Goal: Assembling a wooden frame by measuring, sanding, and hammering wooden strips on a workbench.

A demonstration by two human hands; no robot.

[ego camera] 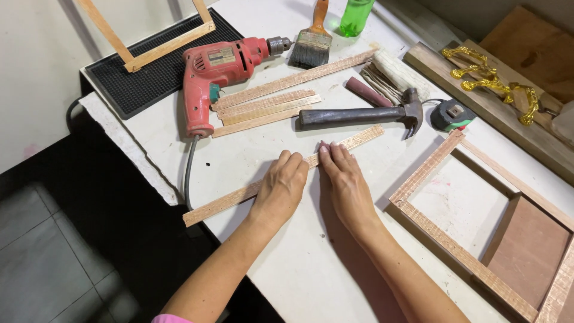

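Under both hands, seen from the head camera, a long wooden strip (pixel 239 194) lies slantwise on the white desk (pixel 311 263). The left hand (pixel 280 186) rests flat on the strip's middle, fingers stretched out and pressing down, gripping nothing. The right hand (pixel 345 182) lies just beside it, also flat and open, its fingertips touching the strip's upper part. To the left of the left hand the strip's lower end juts past the desk's ragged edge, over the dark floor (pixel 54 251). Beyond the fingertips a hammer (pixel 359 115) lies near the strip's far end, and further off a bundle of similar strips (pixel 269 104) sits next to a red drill (pixel 218 75), with a paintbrush (pixel 312 39) and a green bottle (pixel 355 15) behind. To the right of the right hand a wooden frame (pixel 454 245) takes up the desk's side, with a tape measure (pixel 452 115) above it. Bare desk shows between the right hand and the frame, and below both wrists toward the near edge.
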